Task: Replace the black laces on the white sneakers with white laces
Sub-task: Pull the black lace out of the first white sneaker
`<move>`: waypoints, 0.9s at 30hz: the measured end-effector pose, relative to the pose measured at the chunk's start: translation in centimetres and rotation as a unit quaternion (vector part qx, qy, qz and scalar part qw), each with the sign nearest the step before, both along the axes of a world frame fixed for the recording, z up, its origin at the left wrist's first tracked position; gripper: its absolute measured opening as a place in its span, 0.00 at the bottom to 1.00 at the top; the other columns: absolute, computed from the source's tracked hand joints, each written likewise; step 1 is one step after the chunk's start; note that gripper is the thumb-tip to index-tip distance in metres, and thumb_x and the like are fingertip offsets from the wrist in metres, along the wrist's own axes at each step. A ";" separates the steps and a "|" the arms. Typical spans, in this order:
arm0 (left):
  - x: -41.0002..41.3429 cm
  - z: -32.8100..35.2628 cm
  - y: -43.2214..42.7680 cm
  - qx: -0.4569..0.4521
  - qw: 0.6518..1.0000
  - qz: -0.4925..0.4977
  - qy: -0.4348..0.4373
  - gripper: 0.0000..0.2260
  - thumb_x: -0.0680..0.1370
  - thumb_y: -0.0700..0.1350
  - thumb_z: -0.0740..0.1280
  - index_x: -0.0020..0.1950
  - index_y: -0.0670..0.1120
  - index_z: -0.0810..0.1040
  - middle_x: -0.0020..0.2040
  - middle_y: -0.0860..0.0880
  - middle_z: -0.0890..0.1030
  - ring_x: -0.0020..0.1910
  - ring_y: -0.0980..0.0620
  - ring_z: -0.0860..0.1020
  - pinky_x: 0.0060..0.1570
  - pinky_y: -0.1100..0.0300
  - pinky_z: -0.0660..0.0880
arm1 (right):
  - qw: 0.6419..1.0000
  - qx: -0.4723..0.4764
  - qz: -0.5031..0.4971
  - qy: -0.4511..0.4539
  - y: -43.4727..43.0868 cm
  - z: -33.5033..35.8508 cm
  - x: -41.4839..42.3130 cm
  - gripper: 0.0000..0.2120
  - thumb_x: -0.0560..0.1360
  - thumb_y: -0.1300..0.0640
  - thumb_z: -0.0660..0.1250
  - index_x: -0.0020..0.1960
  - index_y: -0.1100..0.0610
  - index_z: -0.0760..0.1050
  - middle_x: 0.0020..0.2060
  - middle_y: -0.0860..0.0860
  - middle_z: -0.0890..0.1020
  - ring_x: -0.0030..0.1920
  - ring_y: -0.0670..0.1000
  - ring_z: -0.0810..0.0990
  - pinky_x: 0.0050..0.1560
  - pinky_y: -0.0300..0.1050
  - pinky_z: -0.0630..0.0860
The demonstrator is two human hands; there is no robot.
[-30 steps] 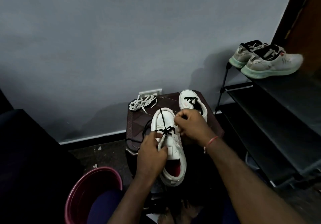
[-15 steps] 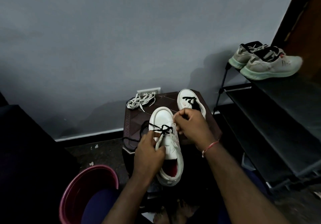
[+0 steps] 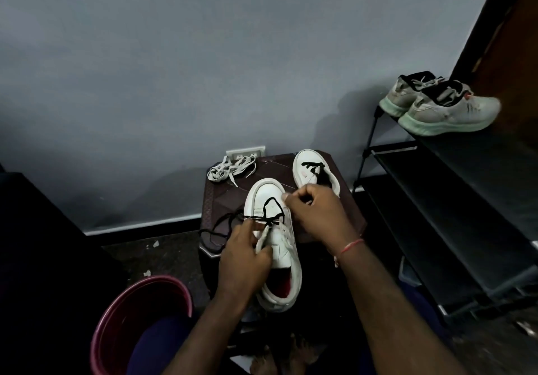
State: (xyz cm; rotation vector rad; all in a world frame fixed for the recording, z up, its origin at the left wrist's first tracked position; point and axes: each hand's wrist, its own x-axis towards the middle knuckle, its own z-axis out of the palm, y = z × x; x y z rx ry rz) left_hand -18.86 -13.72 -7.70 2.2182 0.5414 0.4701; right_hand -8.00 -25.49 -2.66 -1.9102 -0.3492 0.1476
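**Both grips on the near sneaker, black lace partly out**

The left grip (image 3: 244, 258) is curled round the near white sneaker (image 3: 279, 246) at its tongue, thumb on top, holding it on the brown tabletop (image 3: 221, 200). The right grip (image 3: 317, 214) is closed in a pinch at the toe end, fingertips on a raised loop of the black lace (image 3: 272, 199); the exact contact is hard to see. The lace crosses only the eyelets nearest the toe, and its loose tail trails left over the tabletop edge. The sneaker's mouth shows red lining, and its heel hangs past the near edge.

The second white sneaker (image 3: 314, 171), laced in black, lies behind the right grip, which hides its heel. The white laces (image 3: 230, 169) lie bundled at the far left corner.

Lower left, a maroon bucket (image 3: 131, 286) is cut off by the frame and partly covered by a blue-clad knee. Its inside is too dark to read. On the right, grey running shoes (image 3: 442, 109) sit atop a black shoe rack (image 3: 436, 200).
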 end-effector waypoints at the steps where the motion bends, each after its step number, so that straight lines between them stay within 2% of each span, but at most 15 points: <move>1: 0.0 0.0 0.0 0.002 1.000 -0.001 0.002 0.10 0.66 0.49 0.62 0.45 0.52 0.71 0.42 0.50 0.77 0.42 0.45 0.76 0.42 0.49 0.75 | 0.999 -0.038 0.018 0.010 -0.5 -0.4 -0.4 0.13 0.71 0.47 0.74 0.39 0.55 0.79 0.29 0.47 0.81 0.29 0.41 0.74 0.35 0.39 0.73; 4: 0.0 -0.1 -0.1 0.009 1.000 -0.001 0.003 0.08 0.66 0.50 0.61 0.44 0.53 0.69 0.43 0.50 0.76 0.44 0.45 0.76 0.43 0.48 0.74 | 0.993 -0.084 0.078 -0.006 -0.8 -1.7 -1.1 0.11 0.69 0.49 0.76 0.39 0.56 0.79 0.31 0.47 0.82 0.29 0.37 0.75 0.34 0.33 0.72; 7: 0.0 -0.1 0.0 0.011 1.000 -0.002 0.003 0.08 0.67 0.50 0.62 0.45 0.54 0.69 0.43 0.51 0.77 0.44 0.46 0.76 0.44 0.48 0.75 | 0.984 -0.138 0.083 -0.076 -0.2 -1.7 -0.4 0.08 0.73 0.55 0.72 0.36 0.52 0.76 0.29 0.44 0.78 0.29 0.38 0.74 0.33 0.34 0.68; 8: 0.0 -0.1 0.0 0.011 1.000 -0.002 0.003 0.08 0.67 0.50 0.62 0.45 0.54 0.70 0.42 0.51 0.77 0.43 0.46 0.76 0.44 0.47 0.75 | 0.985 -0.127 0.085 -0.076 0.2 -1.4 -0.2 0.09 0.74 0.55 0.71 0.36 0.52 0.76 0.28 0.44 0.78 0.28 0.39 0.74 0.33 0.34 0.68; 10: -0.1 0.1 0.1 0.009 1.000 -0.001 0.002 0.08 0.67 0.50 0.62 0.45 0.54 0.70 0.42 0.50 0.77 0.43 0.45 0.77 0.43 0.48 0.75 | 0.997 0.028 0.071 -0.012 0.8 -0.3 0.1 0.08 0.77 0.57 0.68 0.39 0.54 0.74 0.28 0.47 0.78 0.27 0.41 0.75 0.32 0.36 0.70; 12: -0.1 0.0 0.1 0.009 1.000 0.001 0.005 0.10 0.67 0.50 0.62 0.47 0.54 0.71 0.44 0.51 0.77 0.45 0.45 0.77 0.45 0.48 0.75 | 0.986 0.168 0.001 0.019 1.0 0.2 0.5 0.10 0.78 0.57 0.67 0.38 0.54 0.73 0.28 0.51 0.78 0.26 0.45 0.76 0.31 0.41 0.72; 14: -0.1 -0.1 0.1 0.010 1.000 0.002 0.007 0.14 0.66 0.51 0.61 0.51 0.54 0.73 0.46 0.52 0.78 0.46 0.47 0.78 0.46 0.48 0.76 | 0.993 0.103 -0.038 -0.033 0.7 -0.2 0.9 0.14 0.77 0.49 0.68 0.36 0.53 0.72 0.27 0.49 0.78 0.28 0.48 0.76 0.34 0.43 0.73; 17: 0.1 -0.1 0.2 0.007 1.000 0.002 0.015 0.14 0.67 0.52 0.61 0.51 0.55 0.73 0.45 0.53 0.78 0.45 0.47 0.78 0.46 0.47 0.76 | 0.993 -0.109 -0.002 -0.051 -0.1 -1.4 0.1 0.22 0.73 0.38 0.68 0.35 0.57 0.72 0.29 0.51 0.79 0.33 0.52 0.78 0.37 0.46 0.73; 20: 0.3 -0.1 0.2 -0.005 1.000 0.000 0.018 0.13 0.66 0.52 0.61 0.50 0.55 0.72 0.44 0.53 0.78 0.44 0.47 0.78 0.46 0.47 0.76 | 0.982 -0.168 0.038 -0.076 -0.3 -2.6 -0.4 0.16 0.73 0.46 0.71 0.34 0.54 0.72 0.29 0.49 0.78 0.32 0.48 0.76 0.33 0.42 0.69; 21: 0.3 0.0 0.2 -0.005 1.000 0.000 0.020 0.14 0.66 0.52 0.61 0.50 0.55 0.72 0.44 0.53 0.79 0.44 0.47 0.78 0.46 0.47 0.76 | 0.984 -0.152 0.054 -0.077 -0.1 -2.4 -0.4 0.15 0.74 0.50 0.71 0.33 0.54 0.71 0.28 0.50 0.78 0.30 0.49 0.76 0.33 0.43 0.69; 22: 0.2 0.1 0.2 -0.005 1.000 -0.001 0.020 0.14 0.66 0.52 0.61 0.51 0.55 0.73 0.44 0.53 0.78 0.45 0.47 0.78 0.47 0.47 0.76 | 0.993 -0.087 0.065 -0.050 0.1 -2.0 -0.3 0.15 0.76 0.53 0.70 0.34 0.54 0.70 0.28 0.50 0.78 0.28 0.49 0.76 0.32 0.43 0.70; 23: 0.1 0.1 0.2 -0.007 1.000 -0.001 0.021 0.14 0.65 0.51 0.61 0.51 0.55 0.73 0.44 0.52 0.79 0.45 0.47 0.77 0.47 0.47 0.76 | 0.998 0.029 0.059 -0.006 0.3 -1.3 -0.4 0.14 0.78 0.55 0.68 0.35 0.55 0.70 0.28 0.51 0.78 0.26 0.48 0.75 0.29 0.42 0.71; 25: 0.1 0.3 0.2 -0.012 1.000 -0.001 0.024 0.14 0.65 0.50 0.61 0.50 0.55 0.73 0.45 0.52 0.79 0.45 0.48 0.78 0.47 0.47 0.76 | 0.967 0.244 -0.017 0.066 0.5 0.6 -0.2 0.11 0.80 0.58 0.64 0.40 0.57 0.69 0.29 0.52 0.76 0.24 0.46 0.73 0.25 0.39 0.71; 26: 0.2 0.3 0.2 -0.013 1.000 0.001 0.027 0.13 0.65 0.50 0.62 0.49 0.55 0.73 0.44 0.52 0.78 0.44 0.48 0.78 0.46 0.47 0.76 | 0.952 0.293 -0.049 0.080 0.4 1.2 0.0 0.10 0.80 0.57 0.64 0.41 0.58 0.70 0.30 0.52 0.76 0.24 0.46 0.73 0.24 0.39 0.71; 27: 0.1 0.3 0.2 -0.013 0.999 0.003 0.029 0.12 0.66 0.50 0.62 0.49 0.55 0.72 0.44 0.52 0.78 0.44 0.47 0.78 0.45 0.47 0.76 | 0.950 0.294 -0.060 0.085 0.3 1.2 0.2 0.10 0.80 0.55 0.65 0.42 0.58 0.70 0.30 0.53 0.76 0.24 0.47 0.73 0.24 0.39 0.71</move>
